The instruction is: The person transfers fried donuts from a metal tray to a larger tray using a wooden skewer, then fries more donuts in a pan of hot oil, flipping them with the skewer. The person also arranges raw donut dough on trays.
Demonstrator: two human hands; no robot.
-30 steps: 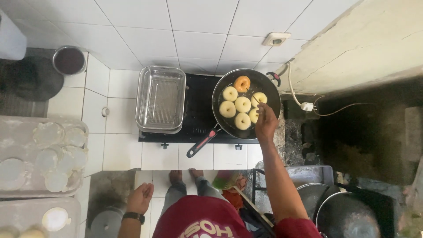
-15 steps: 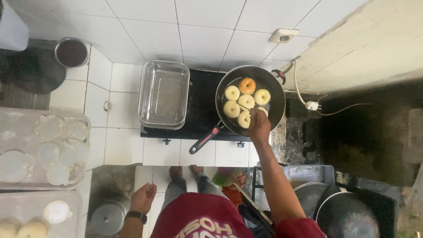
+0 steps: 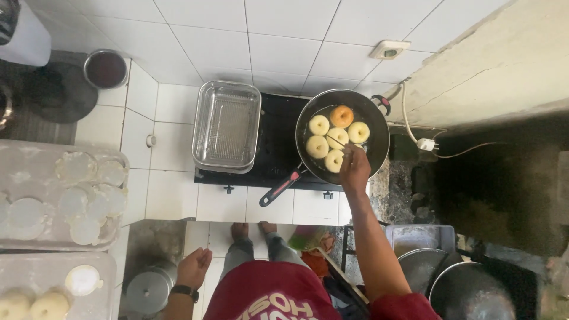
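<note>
The right hand (image 3: 354, 169) reaches over the near right rim of the frying pan (image 3: 373, 121) on the black stove (image 3: 275, 139); its fingers are bunched together, apparently on a thin stick, though the grip cannot be told for certain. Six ring doughnuts (image 3: 327, 146) float in the oil, five pale, the far one (image 3: 341, 116) browned. They are judged light, soft, oil-slick and easily dented; lift through the centre hole. The left hand (image 3: 194, 268) hangs low at near left, fingers loosely apart, holding nothing. A metal draining tray (image 3: 227, 125) sits just left of the pan.
</note>
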